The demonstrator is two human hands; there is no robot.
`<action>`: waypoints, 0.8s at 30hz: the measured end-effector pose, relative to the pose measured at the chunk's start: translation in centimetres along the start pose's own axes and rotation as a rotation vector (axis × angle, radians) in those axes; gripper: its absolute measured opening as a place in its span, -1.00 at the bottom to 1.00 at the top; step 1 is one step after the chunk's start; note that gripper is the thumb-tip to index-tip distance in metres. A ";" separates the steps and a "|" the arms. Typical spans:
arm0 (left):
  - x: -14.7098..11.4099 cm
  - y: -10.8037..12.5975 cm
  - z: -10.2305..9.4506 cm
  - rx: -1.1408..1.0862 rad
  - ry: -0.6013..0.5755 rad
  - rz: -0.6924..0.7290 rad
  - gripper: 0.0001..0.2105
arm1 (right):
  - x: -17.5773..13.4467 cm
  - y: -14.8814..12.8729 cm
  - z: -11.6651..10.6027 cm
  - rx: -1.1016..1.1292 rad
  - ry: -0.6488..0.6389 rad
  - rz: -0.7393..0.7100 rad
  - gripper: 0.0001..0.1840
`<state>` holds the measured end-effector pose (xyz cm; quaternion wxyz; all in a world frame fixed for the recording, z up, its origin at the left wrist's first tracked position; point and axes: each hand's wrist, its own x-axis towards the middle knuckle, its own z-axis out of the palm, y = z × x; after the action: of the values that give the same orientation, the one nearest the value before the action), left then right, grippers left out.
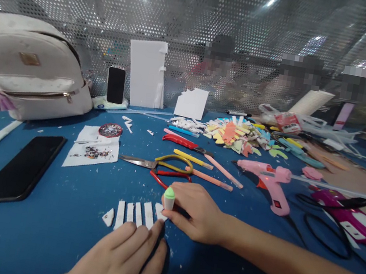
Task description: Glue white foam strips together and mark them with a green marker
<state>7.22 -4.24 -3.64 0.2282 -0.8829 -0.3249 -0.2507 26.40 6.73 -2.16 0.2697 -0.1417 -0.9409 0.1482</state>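
My right hand point(196, 212) is closed around a short white pen-like tool point(168, 200) with a rounded green end pointing up. Its lower tip is hidden, close to a small white foam piece point(160, 211). From the front, my left hand point(121, 258) reaches in with fingers extended and lying flat. Its fingertips rest on the near ends of several narrow white foam strips point(130, 212) lined up side by side. A small white triangular piece point(108, 217) lies just left of the strips.
Scissors point(143, 162), red-handled pliers point(180, 141) and pastel sticks point(211, 168) lie beyond my hands. To the right are a pink glue gun point(270, 173) and dark cables. A phone point(21, 170), glitter-strewn paper point(95, 152) and backpack point(28, 67) are left. Colourful scraps point(236, 134) are heaped behind.
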 end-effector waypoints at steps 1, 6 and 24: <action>0.0 0.0 0.0 0.000 0.004 0.002 -0.61 | 0.0 0.0 0.0 -0.001 0.005 -0.001 -0.67; -0.1 0.0 0.2 -0.002 0.025 -0.003 -0.61 | -0.1 0.1 0.0 -0.009 0.018 0.009 -0.71; 0.1 0.0 0.2 -0.004 0.007 -0.003 -0.63 | 0.2 0.1 -0.5 0.001 0.033 -0.121 -0.54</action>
<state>7.34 -4.06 -3.68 0.2274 -0.8820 -0.3248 -0.2547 26.56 6.99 -1.73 0.2936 -0.0867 -0.9431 0.1298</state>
